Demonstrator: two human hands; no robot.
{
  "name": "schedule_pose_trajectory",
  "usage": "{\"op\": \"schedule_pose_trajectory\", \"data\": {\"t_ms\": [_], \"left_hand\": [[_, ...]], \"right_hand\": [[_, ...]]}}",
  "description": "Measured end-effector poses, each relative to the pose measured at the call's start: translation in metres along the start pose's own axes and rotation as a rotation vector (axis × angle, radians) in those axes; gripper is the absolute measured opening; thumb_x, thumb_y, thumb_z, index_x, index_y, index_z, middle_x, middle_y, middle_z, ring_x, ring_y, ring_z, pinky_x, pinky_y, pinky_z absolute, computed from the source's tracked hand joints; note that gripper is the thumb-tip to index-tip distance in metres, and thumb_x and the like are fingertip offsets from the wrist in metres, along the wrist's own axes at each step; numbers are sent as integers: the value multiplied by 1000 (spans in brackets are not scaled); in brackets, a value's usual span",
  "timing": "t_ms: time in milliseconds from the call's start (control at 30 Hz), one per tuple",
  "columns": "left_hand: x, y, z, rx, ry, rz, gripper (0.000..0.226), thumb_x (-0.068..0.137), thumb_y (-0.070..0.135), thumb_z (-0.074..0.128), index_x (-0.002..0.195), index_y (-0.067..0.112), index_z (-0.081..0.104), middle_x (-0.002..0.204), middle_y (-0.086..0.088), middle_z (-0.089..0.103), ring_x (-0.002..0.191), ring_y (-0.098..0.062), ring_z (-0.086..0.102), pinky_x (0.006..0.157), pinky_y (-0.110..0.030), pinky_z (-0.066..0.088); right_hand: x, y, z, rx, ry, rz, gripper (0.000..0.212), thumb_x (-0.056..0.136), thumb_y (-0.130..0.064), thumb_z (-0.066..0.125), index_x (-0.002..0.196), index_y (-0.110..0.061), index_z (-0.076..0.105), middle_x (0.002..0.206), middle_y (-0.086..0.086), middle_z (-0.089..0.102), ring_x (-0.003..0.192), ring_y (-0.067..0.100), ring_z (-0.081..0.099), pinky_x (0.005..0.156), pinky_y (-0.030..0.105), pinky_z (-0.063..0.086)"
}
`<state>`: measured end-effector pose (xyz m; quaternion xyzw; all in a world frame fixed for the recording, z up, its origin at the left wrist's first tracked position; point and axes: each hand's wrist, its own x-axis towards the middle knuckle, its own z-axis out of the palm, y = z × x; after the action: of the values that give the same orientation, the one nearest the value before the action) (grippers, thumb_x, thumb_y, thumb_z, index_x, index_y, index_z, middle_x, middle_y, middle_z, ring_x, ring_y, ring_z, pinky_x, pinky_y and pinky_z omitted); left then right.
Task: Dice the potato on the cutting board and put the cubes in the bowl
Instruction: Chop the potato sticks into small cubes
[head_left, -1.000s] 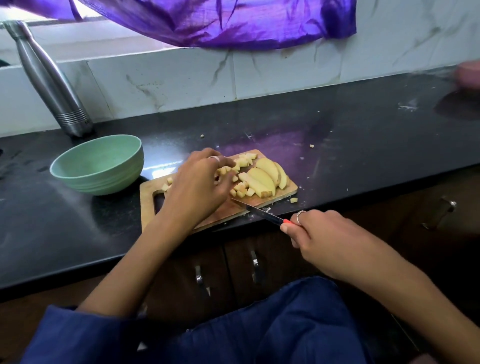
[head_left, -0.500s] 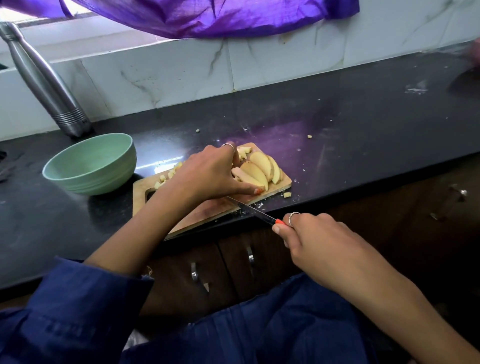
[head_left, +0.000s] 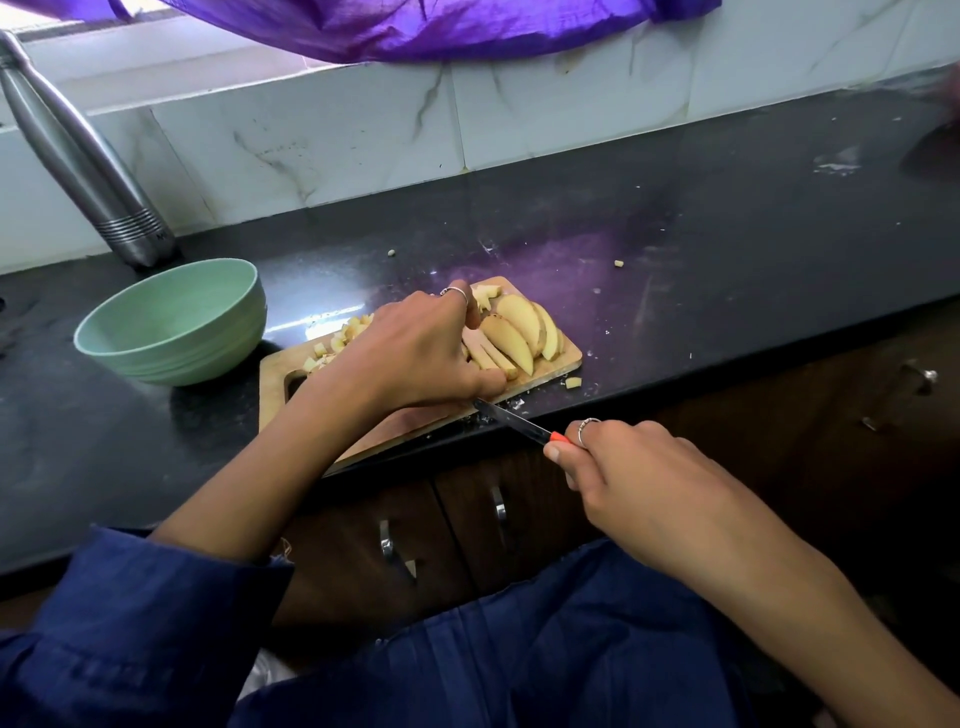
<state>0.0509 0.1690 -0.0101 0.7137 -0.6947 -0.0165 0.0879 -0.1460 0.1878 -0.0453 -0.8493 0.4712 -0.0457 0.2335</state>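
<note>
Far left, steel bottle (head_left: 78, 156) leans against the tiled wall at the back of the black counter (head_left: 727, 234). Just in front of it a green bowl (head_left: 174, 325), upright, looks empty from here. Bowl sits just left of the wooden cutting board (head_left: 374, 431), near the board's handle-hole end.

On the board: small pile of potato cubes (head_left: 332, 345) at the back-left, partly hidden behind the left hand (head_left: 415, 353). Left hand lies palm-down over the mid board, fingers curled down onto cut potato strips (head_left: 488, 353), thumb stretched toward the blade; ring on one finger. Right of the strips, potato slices (head_left: 524, 327) lean on each other, fanned, at the board's right end. A few loose bits on the counter nr the board's right corner & further back.

Knife (head_left: 511, 421) blade crosses the board's front edge, tip hidden under the left thumb. Right hand (head_left: 639, 473) off the counter edge, fingers wrapped round the red handle, thumb along it.
</note>
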Motion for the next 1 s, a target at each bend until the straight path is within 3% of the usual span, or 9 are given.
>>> {"op": "schedule_pose_trajectory", "data": {"t_ms": [167,300,400,567,667,733,900,1000], "left_hand": [[-2,-3,4,17,26,11,54,72,50,60,110,14,48,94,-5,62,80,-22,53,70,-34,39],[-3,-5,5,30,19,24,70,62,54,46,119,13,46,101,-6,62,92,-26,54,77,-37,43],[-1,-9,5,-28,6,1,78,61,53,50,128,13,42,108,-5,63,96,-23,54,83,-41,47],[0,-17,3,-40,77,-6,53,74,39,61,119,14,53,107,-3,60,99,-20,50,86,-39,46],[1,-14,5,-21,98,-7,52,69,49,50,108,16,59,95,-1,61,94,-20,53,83,-42,48],[3,-12,7,-19,116,-30,49,73,52,53,106,17,60,94,0,62,94,-19,53,82,-42,48],[12,-11,1,1,-16,-44,49,74,45,66,115,21,56,103,0,61,102,-20,52,87,-42,47],[15,-13,-2,-6,-37,-59,42,76,36,67,114,20,57,98,1,64,96,-20,55,86,-40,48]], "right_hand": [[0,2,0,1,13,-9,35,97,-50,26,78,-28,45,80,-6,55,71,11,55,69,33,49],[0,1,0,-5,18,-15,35,97,-49,26,78,-28,45,79,-7,55,70,9,55,68,31,48],[-1,1,-2,-15,28,-15,35,97,-50,26,79,-27,47,79,-8,55,70,9,55,66,30,47],[-1,1,-4,-39,61,-24,36,96,-51,28,78,-27,46,77,-8,52,69,10,54,63,29,45],[-1,2,-4,-50,57,-27,36,96,-51,27,80,-27,47,77,-8,53,70,9,54,61,28,44],[-1,2,-4,-53,58,-27,36,96,-51,27,76,-27,45,76,-8,52,68,8,53,58,26,41],[-2,1,-6,-33,38,-21,35,97,-50,27,79,-27,46,76,-8,52,69,9,54,60,26,43],[-2,0,-8,-33,36,-20,35,97,-50,27,79,-27,47,76,-8,52,68,9,54,58,26,42]]}}
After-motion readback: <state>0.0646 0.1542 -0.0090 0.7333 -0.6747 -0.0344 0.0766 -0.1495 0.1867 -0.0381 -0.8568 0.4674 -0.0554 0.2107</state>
